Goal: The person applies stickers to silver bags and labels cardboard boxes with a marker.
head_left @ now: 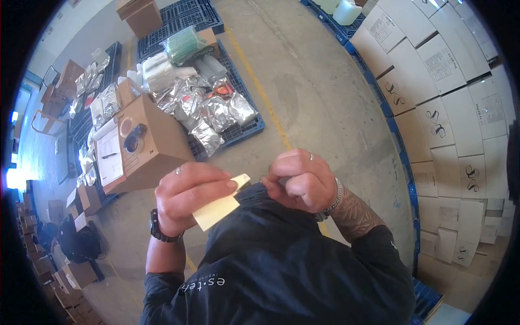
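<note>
My left hand (pixel 196 194), with a dark watch at the wrist, is closed around pale yellow sticky notes (pixel 216 213). They stick out past the thumb, one part at the top and a larger square corner below. My right hand (pixel 302 180) is just to the right, in front of my dark shirt, with thumb and fingers pinched together. Whether anything small lies between those fingertips I cannot make out. A gap separates the two hands.
A cardboard box (pixel 157 146) at the left carries a clipboard with paper (pixel 110 154), a pen and a tape roll (pixel 133 138). Behind it, a blue pallet (pixel 246 129) bears silver foil bags (pixel 216 114). Stacked white cartons (pixel 452 111) line the right side.
</note>
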Available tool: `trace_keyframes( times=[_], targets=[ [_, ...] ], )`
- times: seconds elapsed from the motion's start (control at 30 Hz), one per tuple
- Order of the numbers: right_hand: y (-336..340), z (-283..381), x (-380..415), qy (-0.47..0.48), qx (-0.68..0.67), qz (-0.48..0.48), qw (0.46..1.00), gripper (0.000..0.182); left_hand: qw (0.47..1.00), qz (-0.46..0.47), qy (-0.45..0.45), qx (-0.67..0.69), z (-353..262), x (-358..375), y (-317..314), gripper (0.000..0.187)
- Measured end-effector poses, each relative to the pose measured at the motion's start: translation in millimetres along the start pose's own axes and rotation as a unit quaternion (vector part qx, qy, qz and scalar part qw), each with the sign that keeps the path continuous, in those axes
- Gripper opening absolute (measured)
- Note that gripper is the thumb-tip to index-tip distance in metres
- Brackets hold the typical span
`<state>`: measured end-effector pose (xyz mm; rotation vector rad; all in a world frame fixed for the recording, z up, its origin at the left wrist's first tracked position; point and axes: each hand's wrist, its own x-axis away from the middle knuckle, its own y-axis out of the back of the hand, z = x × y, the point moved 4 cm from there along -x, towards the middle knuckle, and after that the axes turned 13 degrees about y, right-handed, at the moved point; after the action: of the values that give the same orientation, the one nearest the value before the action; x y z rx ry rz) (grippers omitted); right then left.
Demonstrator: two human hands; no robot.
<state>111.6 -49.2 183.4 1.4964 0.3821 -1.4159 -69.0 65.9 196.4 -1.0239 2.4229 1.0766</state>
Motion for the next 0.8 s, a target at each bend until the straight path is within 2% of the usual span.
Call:
trace_keyframes(
  times=[0.1,0.33,0.4,0.43,0.53,0.6,0.67,0.73,0.77,0.8],
  targets=[
    [-4.2,0.2,-9.6,0.024,0.003,-0.024,0.999,0.032,1.000,0.023,-0.018,0.007,-2.9,-4.4,-3.9,0.026],
    [-1.6,-6.7,-8.8,0.031,-0.012,-0.011,0.999,0.032,0.999,0.027,-0.009,0.027,0.9,-3.6,-9.2,0.026],
    [-3.5,-8.7,-8.3,0.022,-0.015,0.048,0.998,0.044,0.999,0.033,-0.008,0.033,1.5,-4.0,-10.9,0.026],
    [-4.3,-9.7,-7.7,0.022,-0.015,0.048,0.998,0.044,0.999,0.029,0.000,0.032,3.3,-2.9,-11.9,0.026],
    [-4.4,-10.8,-7.1,0.026,-0.022,-0.001,0.999,0.033,0.998,0.021,0.029,0.047,6.7,4.5,-17.9,0.026],
    [-5.9,-10.3,-10.7,0.015,0.041,0.003,0.999,0.043,0.997,0.015,0.051,0.060,12.6,7.1,-22.6,0.026],
    [-9.6,-11.7,-10.4,0.009,0.045,-0.007,0.999,0.043,0.969,0.019,0.075,0.236,22.2,9.6,-28.2,0.027],
    [-12.8,-14.1,-10.0,0.003,0.047,-0.016,0.999,0.044,0.959,-0.004,0.084,0.270,23.6,13.7,-38.0,0.027],
    [-14.8,-16.1,-9.8,-0.010,0.042,-0.013,0.999,0.044,0.916,-0.021,0.218,0.335,28.0,19.3,-44.1,0.027],
    [-16.6,-17.9,-9.0,-0.023,0.036,-0.009,0.999,0.045,0.851,-0.038,0.349,0.392,33.8,25.7,-49.4,0.028]
  ],
)
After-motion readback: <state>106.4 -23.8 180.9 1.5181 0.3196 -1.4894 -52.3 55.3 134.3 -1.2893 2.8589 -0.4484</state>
